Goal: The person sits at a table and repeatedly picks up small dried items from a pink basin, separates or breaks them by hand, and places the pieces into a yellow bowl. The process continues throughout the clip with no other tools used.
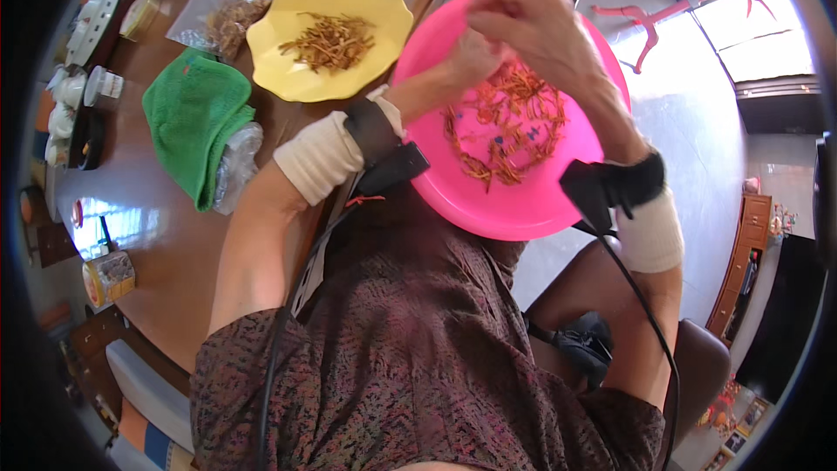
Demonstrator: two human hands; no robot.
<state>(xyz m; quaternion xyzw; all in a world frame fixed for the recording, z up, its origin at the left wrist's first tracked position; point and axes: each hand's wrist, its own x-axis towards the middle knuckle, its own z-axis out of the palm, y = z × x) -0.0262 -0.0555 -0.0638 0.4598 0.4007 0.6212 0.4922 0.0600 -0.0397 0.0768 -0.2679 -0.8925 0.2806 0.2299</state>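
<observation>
My left hand (476, 59) and my right hand (533, 26) are close together over the far part of a pink plastic basin (523, 219). Both are blurred with fingers curled, and whatever lies between the fingertips is hidden. Thin brown dried plant strands (507, 163) form a rough ring on the basin's floor, around some small blue marks. More of these strands are heaped near my right hand. Left of the basin, a yellow scalloped plate (274, 69) holds a pile of similar dried strands (333, 42).
On the brown table (176, 255) lie a clear plastic bag (225, 13) of dried brown pieces, a green cloth (196, 111) and a crumpled clear bag (237, 167). A labelled jar (110, 277) is nearer me. Black cables (644, 301) run from both wrist straps along my arms.
</observation>
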